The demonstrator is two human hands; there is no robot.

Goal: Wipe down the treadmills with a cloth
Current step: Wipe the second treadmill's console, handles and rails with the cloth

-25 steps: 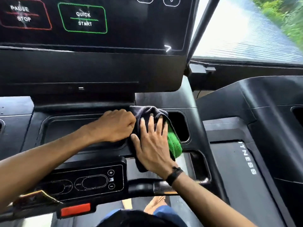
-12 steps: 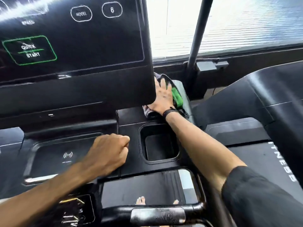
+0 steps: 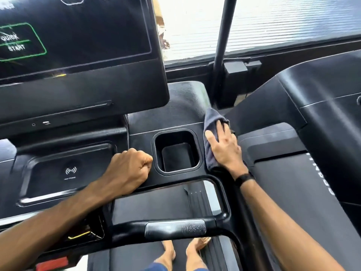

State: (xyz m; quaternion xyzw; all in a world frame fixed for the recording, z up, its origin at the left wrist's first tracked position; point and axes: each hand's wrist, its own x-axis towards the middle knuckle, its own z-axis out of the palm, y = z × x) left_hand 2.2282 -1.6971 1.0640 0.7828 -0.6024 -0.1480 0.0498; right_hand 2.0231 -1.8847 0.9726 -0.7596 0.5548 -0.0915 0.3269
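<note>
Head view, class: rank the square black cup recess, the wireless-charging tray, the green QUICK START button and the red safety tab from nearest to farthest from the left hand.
1. Square black cup recess: just right of the left hand.
2. Wireless-charging tray: just left; too close to call against the recess.
3. Red safety tab: bottom-left edge.
4. Green QUICK START button: upper-left screen.

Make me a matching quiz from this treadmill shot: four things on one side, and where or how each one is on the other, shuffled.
Things:
1. cloth
2. left hand
3. cup holder
4. wristband

Places or states:
A. curled into a fist on the console
B. on the right arm
C. pressed under the right hand
D. between the two hands, nothing in it

Pairs: 1-C, 2-A, 3-D, 4-B
</note>
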